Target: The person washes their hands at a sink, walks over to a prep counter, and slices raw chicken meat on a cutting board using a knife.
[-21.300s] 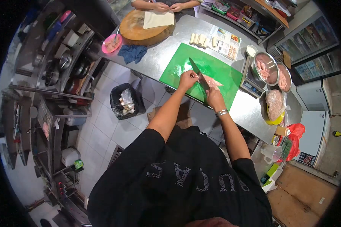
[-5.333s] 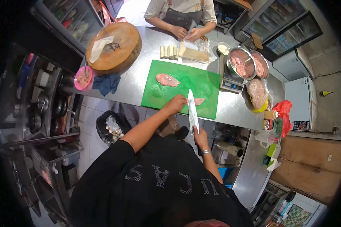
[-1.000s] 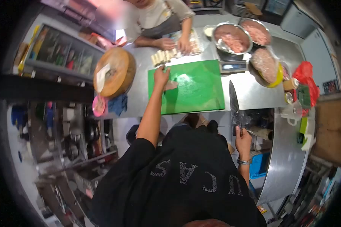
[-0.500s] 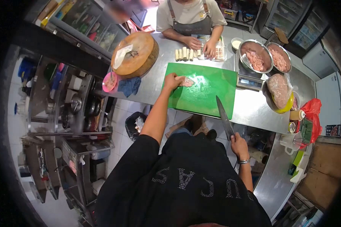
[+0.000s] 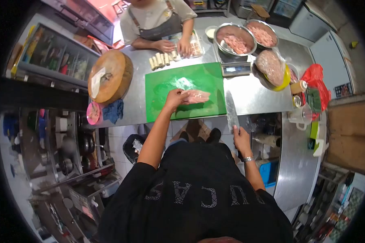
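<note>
From where I stand, I see the person's two hands well apart. The left hand (image 5: pixel 175 99) is clamped on the left end of a slice of raw meat (image 5: pixel 198 96), which lies flat on the green cutting board (image 5: pixel 160 109). The right hand (image 5: pixel 241 139) grips the handle of a large knife (image 5: pixel 232 111) in front of the desk (image 5: pixel 255 99); its blade points away from the body, just beside the board's right edge, and I cannot tell if it touches anything. Behind the board, a row of pale rolls (image 5: pixel 159 60) lies near the hands of a co-worker (image 5: pixel 185 48). To the right, a steel bowl (image 5: pixel 247 52) with meat pieces stands on a digital scale (image 5: pixel 236 69). To the left, there is a round wooden chopping block (image 5: pixel 119 83).
</note>
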Action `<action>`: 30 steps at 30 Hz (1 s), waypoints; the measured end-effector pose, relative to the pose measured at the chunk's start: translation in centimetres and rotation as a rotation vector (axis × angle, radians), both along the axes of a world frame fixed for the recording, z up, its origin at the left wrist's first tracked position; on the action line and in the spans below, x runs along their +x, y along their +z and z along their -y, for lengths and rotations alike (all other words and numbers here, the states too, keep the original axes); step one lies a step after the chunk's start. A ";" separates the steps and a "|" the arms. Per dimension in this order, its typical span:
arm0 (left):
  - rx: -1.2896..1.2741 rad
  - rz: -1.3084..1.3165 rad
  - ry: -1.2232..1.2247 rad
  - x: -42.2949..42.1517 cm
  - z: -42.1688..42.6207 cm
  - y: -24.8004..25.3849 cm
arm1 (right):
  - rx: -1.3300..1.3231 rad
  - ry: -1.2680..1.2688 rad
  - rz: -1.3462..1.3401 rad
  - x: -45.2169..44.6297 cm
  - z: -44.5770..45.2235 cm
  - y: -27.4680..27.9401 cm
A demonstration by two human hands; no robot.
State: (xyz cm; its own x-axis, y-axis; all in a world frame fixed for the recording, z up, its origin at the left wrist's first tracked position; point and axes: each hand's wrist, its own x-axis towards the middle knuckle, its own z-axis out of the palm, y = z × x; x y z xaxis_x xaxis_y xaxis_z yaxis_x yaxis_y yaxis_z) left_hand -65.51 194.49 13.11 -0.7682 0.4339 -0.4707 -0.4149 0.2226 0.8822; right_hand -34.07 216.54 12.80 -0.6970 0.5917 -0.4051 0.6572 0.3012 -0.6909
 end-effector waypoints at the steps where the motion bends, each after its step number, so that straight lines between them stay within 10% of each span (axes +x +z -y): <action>1: -0.153 -0.088 -0.059 0.1 0.9 -2.0 | 0.002 0.014 -0.012 -0.8 0.8 -0.1; 5: -0.739 -1.019 -0.211 2.9 2.6 -1.8 | 0.178 0.121 -0.160 -2.5 6.3 -0.5; 7: -0.716 -0.907 -0.400 3.4 2.5 -0.9 | 0.140 0.139 -0.106 -3.0 7.9 -2.1; 9: -0.612 -1.352 -0.615 4.4 2.6 -1.7 | 0.099 0.160 -0.065 -3.2 9.0 -3.3; 30: -0.491 -1.295 -0.745 5.3 4.2 -3.3 | 0.122 0.112 0.050 -2.5 12.5 -6.1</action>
